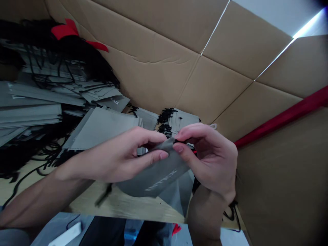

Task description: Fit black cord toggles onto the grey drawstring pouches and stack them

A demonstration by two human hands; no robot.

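Observation:
A grey fabric drawstring pouch (164,177) with pale "INTEX" lettering hangs tilted between my hands above the table. My left hand (123,153) pinches its top edge between thumb and fingers. Close beside it, my right hand (210,157) has thumb and index finger pressed together at the pouch's upper corner, where a short bit of black cord shows. A small pale loop (213,126) sticks out behind the right hand; what it belongs to is hidden. A blurred black cord end (104,195) dangles under my left wrist.
Grey pouches (30,114) with black cords are heaped at the left. More pouch stacks (105,124) stand behind my hands on the wooden table (128,205). Cardboard walls (159,78) rise at the back and right, with a red strip (282,116) along the right one.

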